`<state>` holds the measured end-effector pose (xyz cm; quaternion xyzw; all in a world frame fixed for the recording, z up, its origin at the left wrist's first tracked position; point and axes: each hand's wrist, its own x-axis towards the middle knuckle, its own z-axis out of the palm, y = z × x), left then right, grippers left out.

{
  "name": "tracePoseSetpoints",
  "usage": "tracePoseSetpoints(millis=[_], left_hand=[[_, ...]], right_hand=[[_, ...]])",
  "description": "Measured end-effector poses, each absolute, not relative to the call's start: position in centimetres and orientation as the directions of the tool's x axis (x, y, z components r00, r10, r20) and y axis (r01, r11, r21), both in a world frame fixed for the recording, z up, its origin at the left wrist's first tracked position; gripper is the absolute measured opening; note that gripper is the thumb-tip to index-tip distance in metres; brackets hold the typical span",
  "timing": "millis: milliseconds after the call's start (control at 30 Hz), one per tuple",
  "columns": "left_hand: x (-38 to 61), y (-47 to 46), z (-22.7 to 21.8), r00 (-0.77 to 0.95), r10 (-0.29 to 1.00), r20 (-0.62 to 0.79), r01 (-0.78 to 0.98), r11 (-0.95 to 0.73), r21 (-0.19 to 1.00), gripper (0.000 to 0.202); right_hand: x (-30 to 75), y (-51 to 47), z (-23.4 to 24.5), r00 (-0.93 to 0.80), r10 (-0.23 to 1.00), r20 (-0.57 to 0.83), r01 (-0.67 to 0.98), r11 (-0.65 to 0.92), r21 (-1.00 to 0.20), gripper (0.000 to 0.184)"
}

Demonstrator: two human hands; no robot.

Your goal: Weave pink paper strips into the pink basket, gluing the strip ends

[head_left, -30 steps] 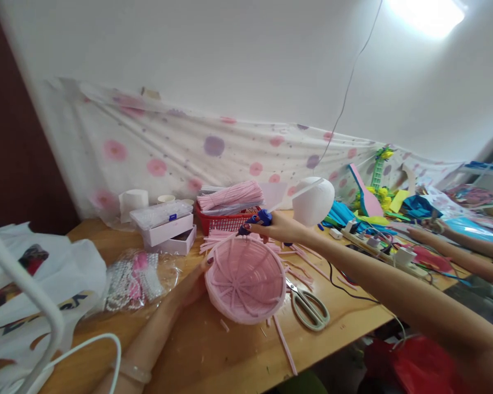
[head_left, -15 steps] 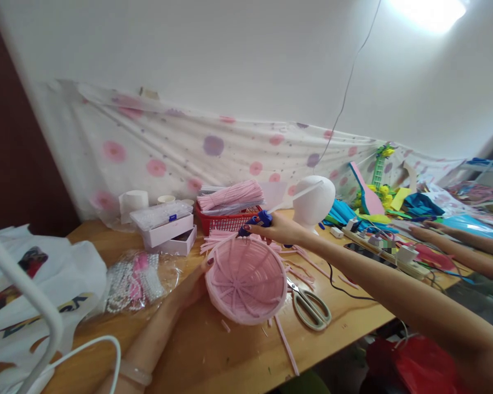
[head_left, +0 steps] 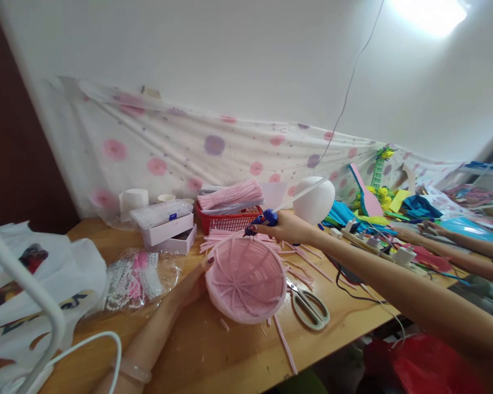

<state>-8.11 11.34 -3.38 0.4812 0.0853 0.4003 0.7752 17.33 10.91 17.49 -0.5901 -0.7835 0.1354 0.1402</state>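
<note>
A pink basket (head_left: 246, 282), woven from fuzzy strips with ribs meeting at its centre, is tilted so its open inside faces me. My left hand (head_left: 198, 280) grips its left rim, fingers closed. In my right hand (head_left: 286, 225) is a blue glue gun (head_left: 267, 218), its dark nozzle pointing left and down at the far rim. Whether the nozzle touches the rim I cannot tell. Scissors (head_left: 310, 307) with pale handles lie right of the basket, among loose pink strips (head_left: 285, 343).
Behind stands a red basket (head_left: 225, 221) of pink stem bundles, beside a white foam head (head_left: 314, 200). At left are white boxes (head_left: 170, 230), bagged beads (head_left: 137, 279) and a white lamp arm (head_left: 51, 312). Cables cross the right side, where another person's hands (head_left: 419, 236) work.
My right hand and the glue gun have shifted slightly right along the far rim. My left hand and the pink basket stay nearly in place. The other person's hands have moved a little.
</note>
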Motion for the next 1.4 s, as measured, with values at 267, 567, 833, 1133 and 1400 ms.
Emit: tracePoseSetpoints(millis=[267, 567, 833, 1133, 1400], left_hand=[[-8.1, 11.5, -3.7, 0.663, 0.704, 0.255, -0.543, 0.217, 0.811, 0.077], [-8.0, 11.3, -3.2, 0.647, 0.713, 0.272, -0.557, 0.198, 0.806, 0.074], [-7.8, 11.3, -3.1, 0.635, 0.729, 0.257, -0.555, 0.199, 0.807, 0.079], [-7.5, 11.0, -2.9, 0.629, 0.723, 0.286, -0.570, 0.180, 0.802, 0.074], [-7.5, 11.2, -3.0, 0.649, 0.700, 0.298, -0.569, 0.186, 0.801, 0.074]], right_hand=[[17.8, 10.8, 18.0, -0.294, 0.950, 0.109, 0.901, 0.313, -0.302, 0.040], [17.6, 10.6, 18.0, -0.381, 0.912, 0.150, 0.890, 0.406, -0.206, 0.035], [16.6, 9.9, 17.9, -0.464, 0.869, 0.174, 0.880, 0.475, -0.026, 0.032], [17.3, 8.3, 15.8, -0.544, 0.826, 0.147, 0.822, 0.489, 0.293, 0.043], [19.0, 7.9, 14.1, -0.641, 0.759, 0.112, 0.744, 0.579, 0.334, 0.018]])
